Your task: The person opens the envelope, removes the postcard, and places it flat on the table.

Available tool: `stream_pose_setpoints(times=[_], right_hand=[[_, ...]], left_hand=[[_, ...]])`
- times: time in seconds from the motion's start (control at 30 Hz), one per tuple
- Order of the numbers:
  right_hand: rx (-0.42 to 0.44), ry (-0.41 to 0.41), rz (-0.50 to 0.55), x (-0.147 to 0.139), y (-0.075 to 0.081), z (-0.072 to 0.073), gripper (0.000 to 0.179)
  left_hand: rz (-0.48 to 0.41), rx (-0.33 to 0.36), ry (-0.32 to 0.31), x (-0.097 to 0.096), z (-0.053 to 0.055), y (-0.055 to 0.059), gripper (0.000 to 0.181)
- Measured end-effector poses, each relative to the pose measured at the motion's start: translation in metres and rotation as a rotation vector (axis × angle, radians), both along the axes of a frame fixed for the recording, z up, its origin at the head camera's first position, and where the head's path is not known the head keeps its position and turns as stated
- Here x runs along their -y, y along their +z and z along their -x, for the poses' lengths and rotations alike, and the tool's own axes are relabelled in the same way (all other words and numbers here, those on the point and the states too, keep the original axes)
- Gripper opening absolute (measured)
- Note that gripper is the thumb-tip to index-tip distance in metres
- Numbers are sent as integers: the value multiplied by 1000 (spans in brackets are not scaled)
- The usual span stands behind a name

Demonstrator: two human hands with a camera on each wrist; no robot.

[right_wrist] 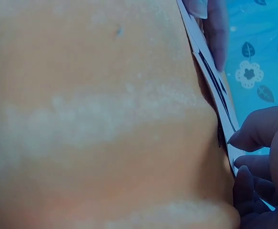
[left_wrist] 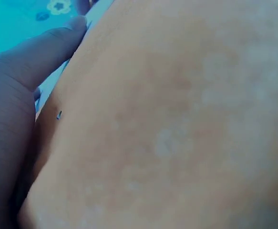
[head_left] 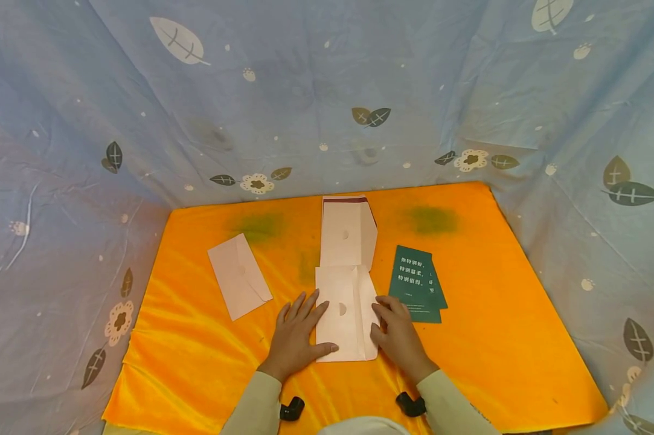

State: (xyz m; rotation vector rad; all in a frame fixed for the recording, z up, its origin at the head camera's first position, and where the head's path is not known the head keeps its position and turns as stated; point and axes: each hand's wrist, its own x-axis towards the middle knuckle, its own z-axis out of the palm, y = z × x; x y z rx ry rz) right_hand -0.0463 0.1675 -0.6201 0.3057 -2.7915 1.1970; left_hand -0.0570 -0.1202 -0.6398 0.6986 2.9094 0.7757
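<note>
A pale pink envelope lies flat in front of me, its flap folded out to the right. My left hand rests along its left side, fingers spread and thumb over the lower part. With bent fingers, my right hand pinches the outer edge of the flap. The right wrist view shows that thumb and fingers at the envelope's edge. Directly behind lies another pink envelope, also with its flap out to the right and a dark red strip along its far end.
To the left, a pink envelope lies at a slant with its flap folded over. Two overlapping dark green cards with white writing lie just right of my right hand. An orange cloth covers the table, with patterned blue curtains around it.
</note>
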Motion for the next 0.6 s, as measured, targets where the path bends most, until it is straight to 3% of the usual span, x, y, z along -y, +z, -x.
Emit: stream_pose_setpoints(times=[0.2,0.43,0.6], right_hand=[[9,3,5,-1,-1,0,42],[-3,3,3,-2,-2,1,41],[0,0,6,-2,-3,1,41]], left_hand=[[-6,41,32,-9,-2,7,94],[11,36,185,-48,-9,17,105],[31,17,258,-73,-14,13,114]])
